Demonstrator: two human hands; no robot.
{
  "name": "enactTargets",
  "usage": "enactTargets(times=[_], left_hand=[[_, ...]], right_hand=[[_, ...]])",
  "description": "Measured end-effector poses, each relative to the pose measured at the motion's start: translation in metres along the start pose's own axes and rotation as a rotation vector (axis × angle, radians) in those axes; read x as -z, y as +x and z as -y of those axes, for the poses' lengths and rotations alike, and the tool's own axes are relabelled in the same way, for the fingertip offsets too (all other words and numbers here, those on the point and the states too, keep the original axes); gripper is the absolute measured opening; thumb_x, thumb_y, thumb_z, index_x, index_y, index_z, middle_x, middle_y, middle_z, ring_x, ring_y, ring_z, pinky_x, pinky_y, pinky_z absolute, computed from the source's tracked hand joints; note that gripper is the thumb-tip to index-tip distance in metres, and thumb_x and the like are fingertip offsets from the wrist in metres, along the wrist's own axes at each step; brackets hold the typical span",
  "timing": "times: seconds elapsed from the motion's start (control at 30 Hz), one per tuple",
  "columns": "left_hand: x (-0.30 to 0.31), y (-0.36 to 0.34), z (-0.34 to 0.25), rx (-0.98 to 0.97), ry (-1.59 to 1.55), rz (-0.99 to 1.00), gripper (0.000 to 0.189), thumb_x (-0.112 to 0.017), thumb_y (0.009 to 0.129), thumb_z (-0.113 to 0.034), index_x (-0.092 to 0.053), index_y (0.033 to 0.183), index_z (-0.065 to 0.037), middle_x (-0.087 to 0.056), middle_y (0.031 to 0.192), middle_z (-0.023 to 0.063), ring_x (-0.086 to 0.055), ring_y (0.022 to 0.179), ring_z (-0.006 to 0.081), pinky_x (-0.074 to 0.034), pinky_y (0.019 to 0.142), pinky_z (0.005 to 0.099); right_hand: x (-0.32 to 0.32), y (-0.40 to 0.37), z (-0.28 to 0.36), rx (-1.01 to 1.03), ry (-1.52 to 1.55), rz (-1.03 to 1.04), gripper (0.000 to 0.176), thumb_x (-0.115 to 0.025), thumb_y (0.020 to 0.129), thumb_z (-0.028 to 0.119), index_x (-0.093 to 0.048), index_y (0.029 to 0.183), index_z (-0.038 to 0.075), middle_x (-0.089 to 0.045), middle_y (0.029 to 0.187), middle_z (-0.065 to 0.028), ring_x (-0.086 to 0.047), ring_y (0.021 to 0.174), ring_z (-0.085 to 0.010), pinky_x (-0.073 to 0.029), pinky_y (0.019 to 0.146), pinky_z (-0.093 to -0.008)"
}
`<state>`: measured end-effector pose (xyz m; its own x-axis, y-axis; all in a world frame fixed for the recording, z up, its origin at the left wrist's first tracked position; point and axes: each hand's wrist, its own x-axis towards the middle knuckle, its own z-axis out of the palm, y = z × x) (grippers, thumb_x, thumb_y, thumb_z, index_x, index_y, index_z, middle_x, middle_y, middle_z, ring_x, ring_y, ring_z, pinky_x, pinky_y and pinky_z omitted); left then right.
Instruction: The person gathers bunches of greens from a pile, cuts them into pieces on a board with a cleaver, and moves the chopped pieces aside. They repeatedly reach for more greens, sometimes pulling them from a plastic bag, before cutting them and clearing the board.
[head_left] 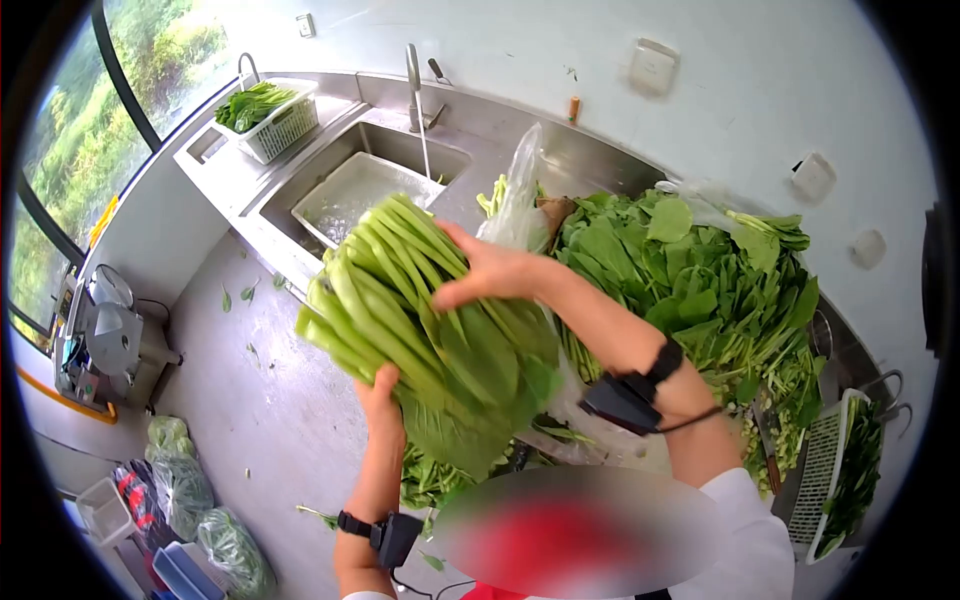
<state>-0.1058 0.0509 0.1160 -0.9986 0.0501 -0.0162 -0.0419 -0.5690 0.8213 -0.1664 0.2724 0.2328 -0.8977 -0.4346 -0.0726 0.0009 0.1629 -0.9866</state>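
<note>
A large bunch of leafy greens (385, 285) is held up in front of me, pale stalks toward the upper left and broad leaves hanging lower right. My right hand (490, 268) grips it from above, thumb across the stalks. From below, my left hand (382, 402) is closed around its underside, its fingers mostly hidden behind the stalks. Beyond the bunch, a white tub (372, 165) of bubbling water sits in the steel sink (275, 212), under a running faucet (413, 85). More leafy greens (690, 270) are heaped on the counter to the right.
A white basket of greens (285, 135) stands left of the sink. At right are a knife (769, 450) among cut stalks and another white basket (815, 490). A clear plastic bag (520, 190) lies by the heap. Bagged vegetables (235, 550) rest on the floor.
</note>
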Motion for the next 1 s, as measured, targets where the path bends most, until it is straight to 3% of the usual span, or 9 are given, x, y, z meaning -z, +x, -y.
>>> enactTargets(times=[0.1,0.13,0.2,0.23,0.33,0.57,0.73,0.8,1.0], left_hand=[[0.016,0.071,0.029,0.154,0.068,-0.08,0.086,-0.077,0.072,-0.035,-0.031,0.136,-0.002,-0.045,0.131,0.0151,-0.047,0.119,0.0281,-0.044,0.096,0.0411],[0.005,0.081,0.033,0.232,0.129,-0.149,0.099,-0.076,0.074,-0.038,-0.016,0.143,0.0,-0.031,0.142,0.0216,-0.037,0.129,0.034,-0.037,0.103,0.0461],[0.036,0.109,0.085,0.393,0.52,-0.168,0.103,-0.069,0.082,-0.038,0.003,0.147,-0.003,-0.027,0.144,0.0219,-0.035,0.13,0.0355,-0.035,0.104,0.0441],[0.054,0.111,0.118,0.297,0.668,-0.129,0.109,-0.07,0.081,-0.04,0.009,0.146,-0.003,-0.025,0.145,0.0229,-0.033,0.13,0.0363,-0.033,0.106,0.0432],[0.032,0.091,0.124,0.252,0.753,-0.152,0.121,-0.075,0.075,-0.044,0.013,0.145,0.002,-0.013,0.147,0.0269,-0.019,0.136,0.0378,-0.023,0.11,0.0419],[-0.012,0.121,0.159,0.328,0.807,-0.362,0.13,-0.078,0.066,-0.048,0.014,0.145,-0.003,0.0,0.148,0.0332,-0.002,0.139,0.047,-0.007,0.111,0.0555],[0.001,0.172,0.162,0.137,0.947,-0.211,0.124,-0.077,0.066,-0.055,-0.002,0.146,0.003,-0.004,0.146,0.0363,-0.009,0.134,0.0495,-0.016,0.11,0.0538],[0.003,0.167,0.17,-0.047,0.961,-0.296,0.098,-0.079,0.072,-0.042,-0.026,0.143,0.001,-0.043,0.136,0.0226,-0.045,0.12,0.0325,-0.034,0.104,0.0411],[0.025,0.147,0.133,0.22,0.734,-0.125,0.099,-0.063,0.081,-0.055,-0.012,0.148,-0.001,-0.034,0.143,0.0214,-0.045,0.123,0.0312,-0.041,0.099,0.0406]], right_hand=[[0.037,0.086,-0.075,0.075,-0.22,-0.087,0.121,-0.082,0.061,0.038,-0.006,0.147,-0.001,-0.04,0.137,-0.0251,-0.044,0.124,-0.0309,-0.035,0.104,-0.0367],[0.046,0.103,-0.097,0.118,-0.305,-0.132,0.122,-0.081,0.061,0.043,-0.005,0.148,0.002,-0.039,0.139,-0.0261,-0.043,0.125,-0.0327,-0.034,0.106,-0.0412],[0.034,0.1,-0.118,-0.421,-1.036,-0.146,0.115,-0.073,0.065,0.056,-0.006,0.15,0.017,-0.022,0.149,-0.0258,-0.029,0.134,-0.0431,-0.021,0.108,-0.0604],[0.03,0.1,-0.14,-0.518,-1.023,-0.013,0.111,-0.07,0.069,0.057,-0.005,0.15,0.017,-0.016,0.151,-0.0238,-0.023,0.137,-0.0442,-0.021,0.108,-0.0581],[0.023,0.075,-0.183,-0.412,-0.773,-0.195,0.099,-0.063,0.077,0.055,-0.006,0.151,0.02,-0.012,0.154,-0.0193,-0.017,0.14,-0.0376,-0.022,0.108,-0.0576],[0.048,0.073,-0.209,-0.2,-0.654,-0.363,0.088,-0.064,0.079,0.049,-0.022,0.148,0.015,-0.023,0.15,-0.0217,-0.031,0.134,-0.0389,-0.032,0.105,-0.0489],[0.037,0.029,-0.186,0.034,-0.707,-0.625,0.06,-0.056,0.089,0.037,-0.039,0.138,0.006,-0.032,0.144,-0.0232,-0.036,0.131,-0.0375,-0.033,0.106,-0.0425],[0.021,-0.02,-0.177,0.126,-0.571,-0.621,0.052,-0.057,0.089,0.028,-0.043,0.134,0.006,-0.036,0.142,-0.02,-0.038,0.129,-0.036,-0.034,0.105,-0.0417],[-0.025,-0.216,-0.199,0.051,-0.498,-0.395,0.023,-0.056,0.085,0.006,-0.06,0.107,0.006,-0.059,0.107,-0.0097,-0.061,0.093,-0.0245,-0.049,0.081,-0.0344]])
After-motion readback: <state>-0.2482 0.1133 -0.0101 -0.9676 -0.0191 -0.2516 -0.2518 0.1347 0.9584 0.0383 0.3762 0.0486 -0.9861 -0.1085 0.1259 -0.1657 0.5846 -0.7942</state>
